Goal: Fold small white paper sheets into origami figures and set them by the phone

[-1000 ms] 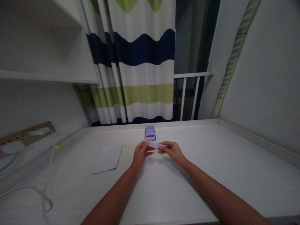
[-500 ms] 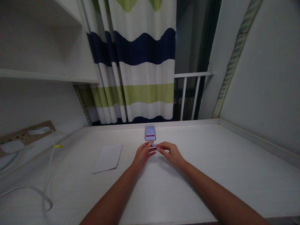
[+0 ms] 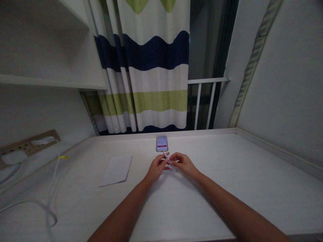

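Note:
A small, thin piece of folded white paper (image 3: 173,167) is held up off the desk between my two hands, seen nearly edge-on and slanting down to the right. My left hand (image 3: 156,167) pinches it from the left side, thumb on the near face. From the right, my right hand (image 3: 183,163) grips its edge between thumb and fingertips. Just beyond the fingers a smartphone (image 3: 162,144) lies with its screen lit, showing a red bar. To the left of my left hand, white paper sheets (image 3: 116,170) lie flat.
The white desk (image 3: 252,188) runs back to a raised rim below a striped curtain (image 3: 158,80). At left are a socket strip (image 3: 27,144) with plugs and a white cable (image 3: 54,174). A shelf (image 3: 50,80) overhangs the left side; a white railing (image 3: 208,80) stands behind.
The folded paper has turned steeper, its lower end now pointing toward me. My left hand has shifted slightly right and closed its thumb on it. My right hand has barely moved.

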